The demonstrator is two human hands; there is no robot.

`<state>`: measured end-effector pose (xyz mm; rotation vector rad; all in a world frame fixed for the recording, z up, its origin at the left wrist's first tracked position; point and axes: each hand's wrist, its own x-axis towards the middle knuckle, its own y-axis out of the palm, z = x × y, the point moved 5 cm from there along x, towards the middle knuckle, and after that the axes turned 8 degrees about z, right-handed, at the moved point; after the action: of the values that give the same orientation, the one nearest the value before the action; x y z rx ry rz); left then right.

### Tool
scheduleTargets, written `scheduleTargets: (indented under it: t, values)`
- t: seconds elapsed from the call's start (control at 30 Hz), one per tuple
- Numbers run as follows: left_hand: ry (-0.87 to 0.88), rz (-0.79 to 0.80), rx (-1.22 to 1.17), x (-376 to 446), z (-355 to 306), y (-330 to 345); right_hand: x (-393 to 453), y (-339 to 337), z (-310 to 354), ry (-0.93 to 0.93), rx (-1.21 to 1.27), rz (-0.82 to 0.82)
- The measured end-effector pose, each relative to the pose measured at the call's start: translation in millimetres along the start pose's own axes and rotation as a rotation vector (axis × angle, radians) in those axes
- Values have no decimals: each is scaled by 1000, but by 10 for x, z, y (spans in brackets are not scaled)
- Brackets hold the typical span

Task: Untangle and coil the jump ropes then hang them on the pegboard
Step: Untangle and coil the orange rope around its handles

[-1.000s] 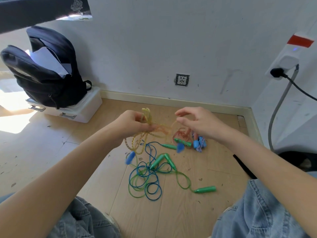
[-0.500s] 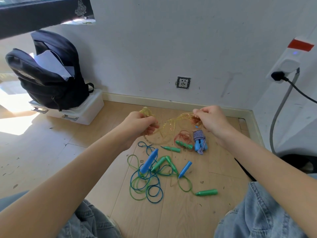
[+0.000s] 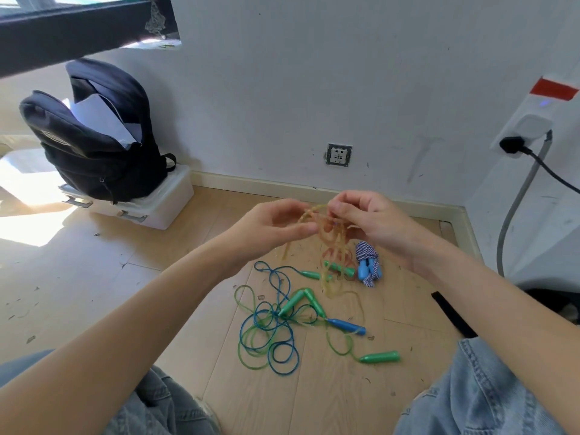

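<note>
Left hand (image 3: pixel 276 227) and right hand (image 3: pixel 370 221) both pinch the translucent yellow plastic jump rope (image 3: pixel 329 246) above the wooden floor (image 3: pixel 94 277), loops trailing toward the tangle near the far wall; best to ease loops apart gently, not yank.

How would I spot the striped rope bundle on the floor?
Start at the wall socket and drop to the floor below the right hand. The striped rope bundle lies there, already wound up; it alone is blue-and-white twisted cord, not loose plastic.
</note>
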<state>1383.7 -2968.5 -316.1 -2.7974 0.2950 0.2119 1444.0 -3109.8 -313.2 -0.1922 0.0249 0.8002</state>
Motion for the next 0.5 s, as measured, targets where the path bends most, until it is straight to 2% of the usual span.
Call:
scheduleTargets:
  t: [0.13,0.27,0.37,0.43,0.5]
  values:
    - [1,-79,-112,42,19,-45,-36,-10,8,1,79,85]
    - [-58,-99,-150,28,95,-108,-48,-63,-53,64,-192,14]
    - [-98,-90,258,29,108,-86,-35,-151,-98,152,-416,-55]
    - [-88,-71,531,41,92,-73,-36,-152,-109,173,-310,-11]
    - [-108,-35,576,54,110,-82,-42,-127,-101,175,-100,43]
